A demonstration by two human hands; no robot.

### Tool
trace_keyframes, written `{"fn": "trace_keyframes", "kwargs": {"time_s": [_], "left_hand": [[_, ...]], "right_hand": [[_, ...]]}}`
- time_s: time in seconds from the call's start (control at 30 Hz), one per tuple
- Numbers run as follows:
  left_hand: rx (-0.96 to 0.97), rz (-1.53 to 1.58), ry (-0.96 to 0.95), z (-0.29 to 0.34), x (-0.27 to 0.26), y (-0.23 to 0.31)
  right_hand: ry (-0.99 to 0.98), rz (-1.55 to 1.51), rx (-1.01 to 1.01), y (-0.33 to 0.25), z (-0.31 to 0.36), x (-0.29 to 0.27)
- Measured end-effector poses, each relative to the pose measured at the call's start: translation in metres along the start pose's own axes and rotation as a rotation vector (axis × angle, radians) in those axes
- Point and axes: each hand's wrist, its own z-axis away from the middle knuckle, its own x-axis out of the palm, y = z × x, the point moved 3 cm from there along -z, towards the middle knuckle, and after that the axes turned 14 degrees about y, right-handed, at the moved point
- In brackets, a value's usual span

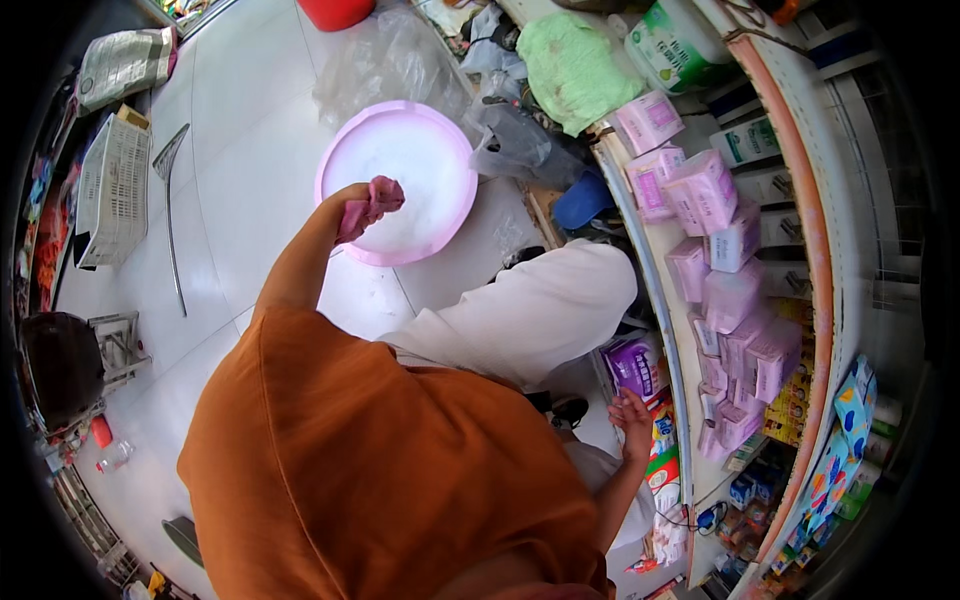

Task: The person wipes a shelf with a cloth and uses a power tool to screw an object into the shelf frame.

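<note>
My left hand (348,200) is closed on a crumpled pink cloth (374,203), which hides most of the fingers. Hand and cloth hang over the near-left part of a round pink basin (460,200). Pale, whitish suds (400,160) show inside the basin, which stands on the tiled floor. To the right, beside the low shelf edge, my right hand (632,420) is loosely bent with its fingers apart and nothing visible in it. Closest to that hand is a purple package (634,368) on the lower level.
Pink packs (735,310) are piled on the shelf at right, with a green cloth (580,70) at its far end. Clear plastic bags (390,65) and a red bucket (335,10) sit beyond the basin. A white crate (115,190) and a dark-seated stool (62,367) stand at left.
</note>
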Motion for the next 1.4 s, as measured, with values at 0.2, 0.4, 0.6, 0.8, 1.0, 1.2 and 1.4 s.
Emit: {"fn": "trace_keyframes", "kwargs": {"time_s": [0.2, 0.4, 0.6, 0.8, 1.0, 1.2, 1.4], "left_hand": [[-0.245, -0.318, -0.012, -0.118, 0.000, -0.063], [-0.354, 0.013, 0.269, -0.115, 0.052, -0.059], [-0.061, 0.068, 0.266, -0.098, 0.049, -0.016], [-0.232, -0.306, -0.031, -0.155, -0.008, -0.029], [-0.077, 0.225, -0.092, -0.063, -0.009, 0.029], [0.037, -0.388, 0.265, -0.074, -0.046, 0.014], [0.239, -0.131, 0.404, -0.051, -0.046, 0.020]], "right_hand": [[0.026, -0.006, 0.025, 0.004, -0.007, 0.018], [0.008, 0.022, 0.053, 0.021, -0.003, 0.025], [0.073, -0.001, 0.131, 0.027, 0.007, 0.026], [0.065, 0.033, 0.046, 0.024, -0.001, 0.027], [0.049, 0.035, 0.001, 0.027, -0.014, 0.032], [0.037, 0.036, -0.067, 0.009, -0.015, 0.041], [0.101, 0.013, -0.091, -0.010, -0.010, 0.046]]}}
